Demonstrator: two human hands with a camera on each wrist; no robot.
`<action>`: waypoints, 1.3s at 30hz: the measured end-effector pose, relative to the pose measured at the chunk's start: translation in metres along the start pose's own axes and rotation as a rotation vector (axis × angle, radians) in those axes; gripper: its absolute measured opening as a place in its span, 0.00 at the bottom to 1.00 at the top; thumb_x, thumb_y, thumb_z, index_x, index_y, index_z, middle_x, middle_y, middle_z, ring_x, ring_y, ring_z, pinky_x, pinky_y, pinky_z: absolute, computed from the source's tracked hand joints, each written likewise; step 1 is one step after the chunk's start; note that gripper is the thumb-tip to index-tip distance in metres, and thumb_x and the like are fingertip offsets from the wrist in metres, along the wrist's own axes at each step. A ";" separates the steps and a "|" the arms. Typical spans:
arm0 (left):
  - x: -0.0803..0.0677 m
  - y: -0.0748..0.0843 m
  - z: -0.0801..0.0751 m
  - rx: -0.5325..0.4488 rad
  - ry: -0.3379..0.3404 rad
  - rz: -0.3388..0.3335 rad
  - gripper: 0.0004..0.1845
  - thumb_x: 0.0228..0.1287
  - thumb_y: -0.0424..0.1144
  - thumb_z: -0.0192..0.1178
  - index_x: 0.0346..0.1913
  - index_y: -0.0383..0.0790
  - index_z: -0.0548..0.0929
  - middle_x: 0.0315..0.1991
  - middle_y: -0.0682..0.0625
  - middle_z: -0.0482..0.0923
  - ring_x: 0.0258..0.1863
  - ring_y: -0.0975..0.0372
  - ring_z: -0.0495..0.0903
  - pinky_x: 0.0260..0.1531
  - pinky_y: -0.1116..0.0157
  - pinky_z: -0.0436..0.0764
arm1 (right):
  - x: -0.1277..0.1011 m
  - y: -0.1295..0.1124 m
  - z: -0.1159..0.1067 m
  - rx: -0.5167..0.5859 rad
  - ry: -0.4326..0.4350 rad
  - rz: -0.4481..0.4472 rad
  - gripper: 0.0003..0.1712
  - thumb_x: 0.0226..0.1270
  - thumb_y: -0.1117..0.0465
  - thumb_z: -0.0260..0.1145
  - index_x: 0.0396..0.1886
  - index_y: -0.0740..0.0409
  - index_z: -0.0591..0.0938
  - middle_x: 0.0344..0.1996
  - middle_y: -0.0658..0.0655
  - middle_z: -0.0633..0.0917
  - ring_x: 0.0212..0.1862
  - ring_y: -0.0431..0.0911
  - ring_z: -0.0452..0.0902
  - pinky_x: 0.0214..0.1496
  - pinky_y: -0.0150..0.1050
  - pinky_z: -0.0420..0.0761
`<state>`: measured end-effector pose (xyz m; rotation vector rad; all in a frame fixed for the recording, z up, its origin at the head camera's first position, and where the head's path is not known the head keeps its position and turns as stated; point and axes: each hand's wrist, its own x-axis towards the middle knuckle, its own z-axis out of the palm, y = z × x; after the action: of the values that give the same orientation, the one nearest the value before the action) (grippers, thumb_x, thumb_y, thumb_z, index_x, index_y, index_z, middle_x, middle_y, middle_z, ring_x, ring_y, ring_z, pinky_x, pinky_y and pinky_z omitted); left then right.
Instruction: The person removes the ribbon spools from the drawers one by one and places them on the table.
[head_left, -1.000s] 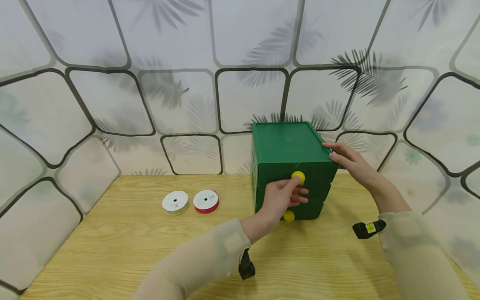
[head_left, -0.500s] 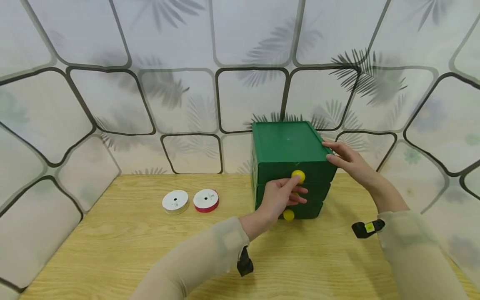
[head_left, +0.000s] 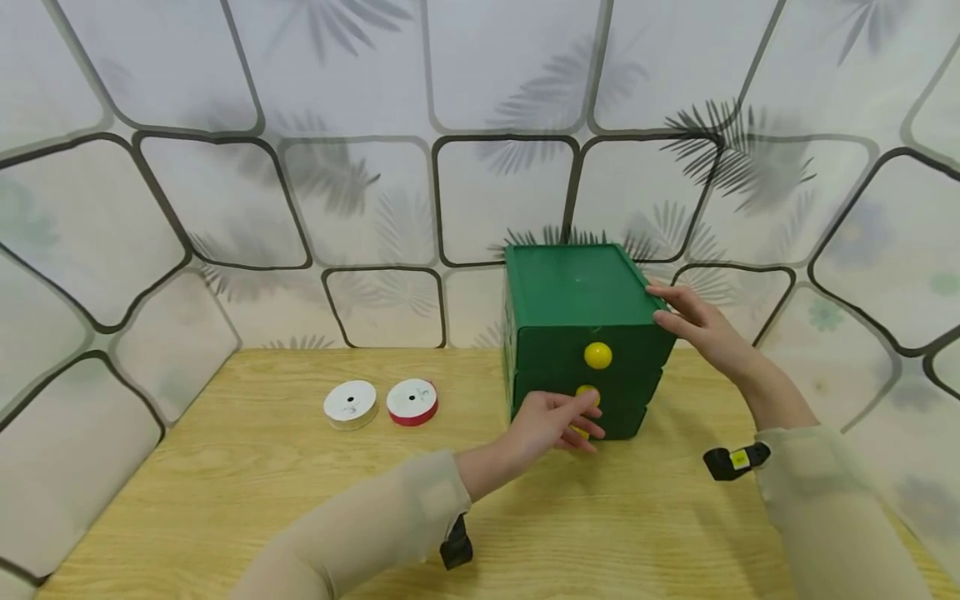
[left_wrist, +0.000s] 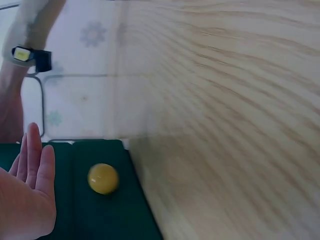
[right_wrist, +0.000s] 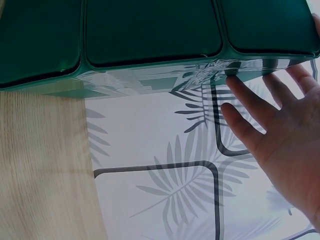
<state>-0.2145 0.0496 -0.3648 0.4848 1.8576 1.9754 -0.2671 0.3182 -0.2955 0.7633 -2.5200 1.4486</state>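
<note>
A green drawer cabinet (head_left: 577, 287) stands on the table against the back, with yellow round knobs on its front. My left hand (head_left: 543, 425) is at the middle knob (head_left: 587, 395), thumb in front of it and fingers fairly straight; whether it touches is hard to tell. The top knob (head_left: 597, 356) is uncovered. In the left wrist view the bottom knob (left_wrist: 103, 178) shows beside the hand (left_wrist: 27, 200). With extended fingers, my right hand (head_left: 708, 329) rests against the cabinet's right side and upper edge. In the right wrist view its fingers (right_wrist: 250, 100) are spread along that side.
Two ribbon spools lie on the wooden table (head_left: 247, 492) to the left of the cabinet: one white (head_left: 350, 405), one with red ribbon (head_left: 412, 402). A patterned curtain (head_left: 360, 200) hangs behind and along both sides.
My left hand has left the top knob and moved down to the middle one. The right hand stays at the cabinet's side. All drawers look closed throughout.
</note>
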 end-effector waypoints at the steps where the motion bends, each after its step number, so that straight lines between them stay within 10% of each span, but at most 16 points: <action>1: 0.000 -0.003 -0.001 0.004 0.001 -0.006 0.26 0.70 0.51 0.58 0.44 0.26 0.84 0.32 0.41 0.86 0.29 0.50 0.86 0.37 0.57 0.83 | 0.000 0.000 0.000 0.002 0.002 0.000 0.24 0.78 0.65 0.51 0.70 0.54 0.67 0.74 0.65 0.54 0.72 0.62 0.49 0.55 0.22 0.64; 39: 0.005 -0.026 0.016 -0.101 0.167 -0.008 0.24 0.69 0.50 0.59 0.43 0.27 0.85 0.29 0.40 0.86 0.22 0.56 0.85 0.37 0.57 0.84 | 0.000 -0.001 0.001 0.018 -0.008 -0.024 0.23 0.78 0.65 0.50 0.70 0.57 0.66 0.74 0.66 0.52 0.73 0.49 0.50 0.56 0.21 0.64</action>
<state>-0.2097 0.0673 -0.3902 0.2899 1.8404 2.1504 -0.2661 0.3171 -0.2949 0.8016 -2.4982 1.4659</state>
